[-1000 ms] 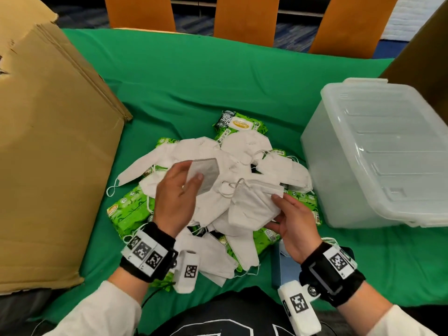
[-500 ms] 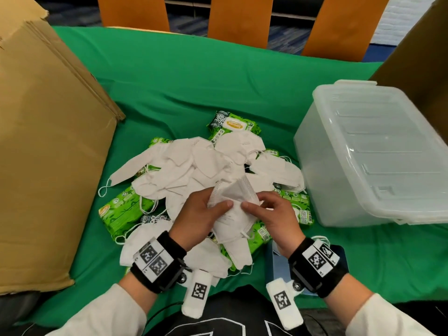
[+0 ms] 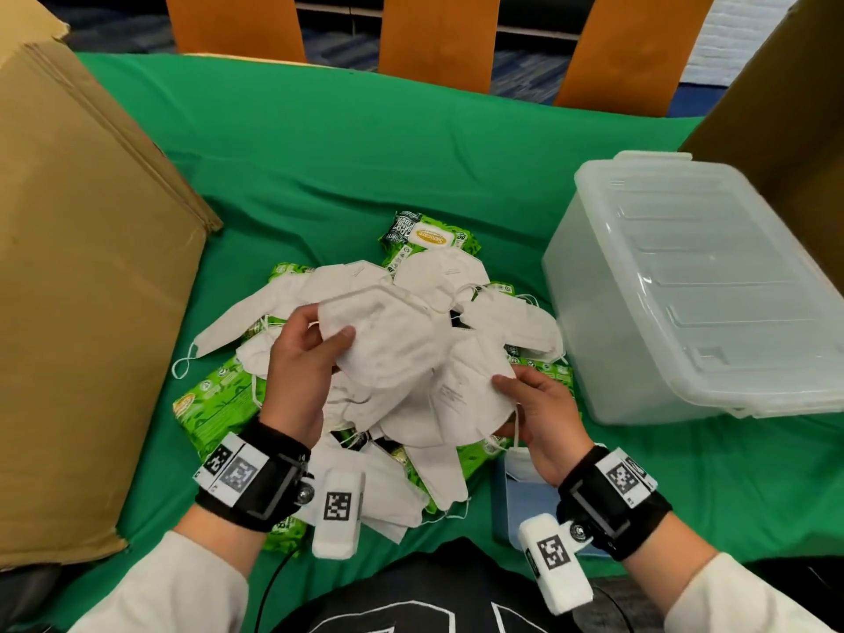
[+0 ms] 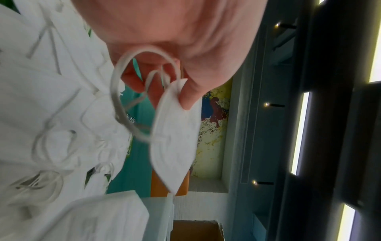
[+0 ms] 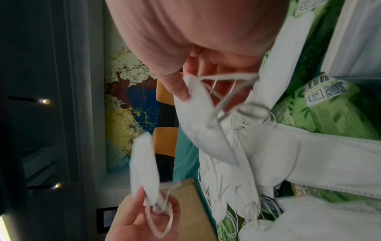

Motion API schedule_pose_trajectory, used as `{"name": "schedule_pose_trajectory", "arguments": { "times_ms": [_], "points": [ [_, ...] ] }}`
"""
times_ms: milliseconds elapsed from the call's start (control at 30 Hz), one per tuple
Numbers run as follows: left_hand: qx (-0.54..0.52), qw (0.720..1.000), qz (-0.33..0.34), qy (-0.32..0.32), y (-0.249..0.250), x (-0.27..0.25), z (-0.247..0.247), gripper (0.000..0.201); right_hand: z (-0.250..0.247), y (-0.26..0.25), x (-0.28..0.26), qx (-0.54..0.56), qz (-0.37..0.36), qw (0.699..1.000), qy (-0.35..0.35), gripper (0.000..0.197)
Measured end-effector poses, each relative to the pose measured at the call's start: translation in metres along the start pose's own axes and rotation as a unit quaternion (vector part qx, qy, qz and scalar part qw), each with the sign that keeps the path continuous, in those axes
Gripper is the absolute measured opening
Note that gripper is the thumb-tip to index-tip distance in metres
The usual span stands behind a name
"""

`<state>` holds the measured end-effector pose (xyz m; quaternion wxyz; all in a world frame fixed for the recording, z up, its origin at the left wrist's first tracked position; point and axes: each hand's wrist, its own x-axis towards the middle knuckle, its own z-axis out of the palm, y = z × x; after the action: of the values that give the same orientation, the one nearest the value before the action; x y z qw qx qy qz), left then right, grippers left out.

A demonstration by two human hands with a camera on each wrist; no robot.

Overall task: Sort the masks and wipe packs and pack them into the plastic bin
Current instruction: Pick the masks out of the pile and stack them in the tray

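Note:
A heap of white folded masks (image 3: 438, 285) lies on several green wipe packs (image 3: 214, 399) in the middle of the green table. My left hand (image 3: 301, 358) pinches one white mask (image 3: 388, 340) by its left end, thumb on top, lifted above the heap; the left wrist view shows this mask (image 4: 175, 135) edge-on under my thumb. My right hand (image 3: 534, 413) pinches a second mask (image 3: 461, 399) by its right end, seen also as a mask (image 5: 198, 130) in the right wrist view. The clear plastic bin (image 3: 685, 285) stands at the right with its lid on.
A big cardboard box (image 3: 87, 285) fills the left side, and another cardboard flap (image 3: 785, 107) rises behind the bin. A light blue flat pack (image 3: 525, 500) lies near my right wrist. Orange chair backs (image 3: 438, 38) line the far table edge.
Half a second ago both hands held one mask together low over the heap. Now they have drawn apart and risen, each holding its own mask.

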<state>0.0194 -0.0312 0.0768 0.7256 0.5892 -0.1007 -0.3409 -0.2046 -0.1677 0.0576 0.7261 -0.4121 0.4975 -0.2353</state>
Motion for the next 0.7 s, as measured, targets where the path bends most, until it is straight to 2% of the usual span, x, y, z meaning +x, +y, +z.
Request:
{"name": "schedule_pose_trajectory", "arguments": {
  "times_ms": [133,233,333,400,567,633,700],
  "points": [
    [0.003,1.000,-0.029,-0.008,0.001,-0.006,0.008,0.037,0.004,0.002,0.002,0.027,0.008,1.000,0.003,0.015],
    [-0.018,0.994,-0.091,-0.056,-0.008,-0.018,0.018,0.054,0.013,0.002,-0.002,0.072,0.032,0.996,-0.042,0.019],
    [-0.016,0.991,-0.119,-0.051,-0.025,-0.029,0.025,0.064,0.021,0.003,-0.008,0.097,0.033,0.991,-0.084,0.022],
    [0.015,0.992,-0.121,-0.044,-0.035,-0.035,0.028,0.060,0.025,0.004,-0.010,0.093,0.019,0.991,-0.089,0.028],
    [0.121,0.987,-0.087,-0.068,-0.045,-0.038,0.027,0.032,0.027,0.008,-0.014,0.050,-0.020,0.994,-0.097,0.039],
    [0.166,0.977,-0.059,-0.117,-0.041,-0.034,0.023,0.032,0.025,0.009,-0.014,0.042,-0.026,0.995,-0.088,0.029],
    [0.231,0.957,-0.014,-0.176,-0.035,-0.031,0.018,0.035,0.023,0.009,-0.014,0.039,-0.026,0.995,-0.084,0.021]
  ]
}}
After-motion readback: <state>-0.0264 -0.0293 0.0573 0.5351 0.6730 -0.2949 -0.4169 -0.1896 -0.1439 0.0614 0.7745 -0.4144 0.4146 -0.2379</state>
